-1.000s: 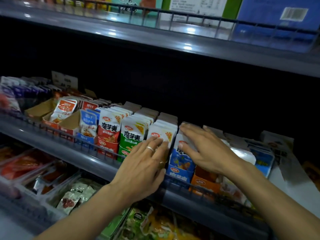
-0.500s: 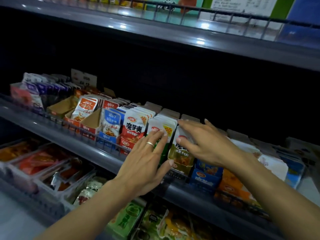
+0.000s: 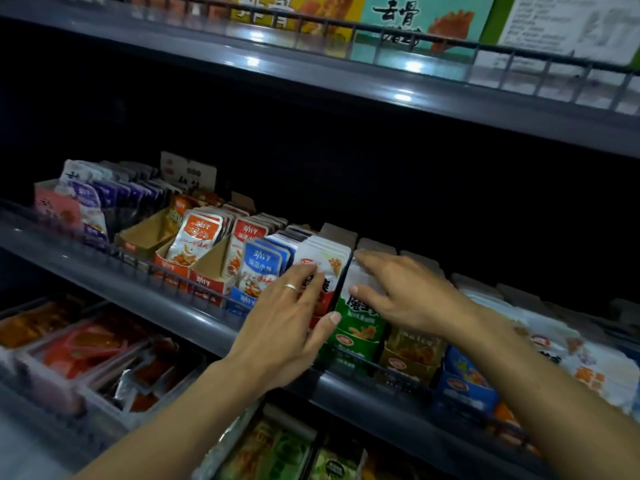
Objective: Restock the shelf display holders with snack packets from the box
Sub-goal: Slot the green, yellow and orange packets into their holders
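Note:
Rows of snack packets stand in cardboard display holders along the middle shelf (image 3: 194, 317). My left hand (image 3: 287, 327), a ring on one finger, lies flat with fingers spread against the front of the red snack packets (image 3: 327, 268). My right hand (image 3: 412, 296) is just to the right of it. Its fingers reach over the top of the green snack packets (image 3: 360, 313) and its thumb presses on their front face, so it pinches the front of that row. The two hands sit on neighbouring holders, close together but apart.
Left of my hands are blue packets (image 3: 261, 268), orange packets (image 3: 197, 237), an empty cardboard holder (image 3: 149, 233) and purple packets (image 3: 86, 195). Brown (image 3: 412, 351) and blue holders (image 3: 467, 379) stand to the right. Trays (image 3: 86, 344) fill the shelf below; big boxes (image 3: 415, 22) sit above.
Both hands have shifted left along the shelf, holder by holder. The left went from the green row to the red, the right from the blue row to the green. The view followed left.

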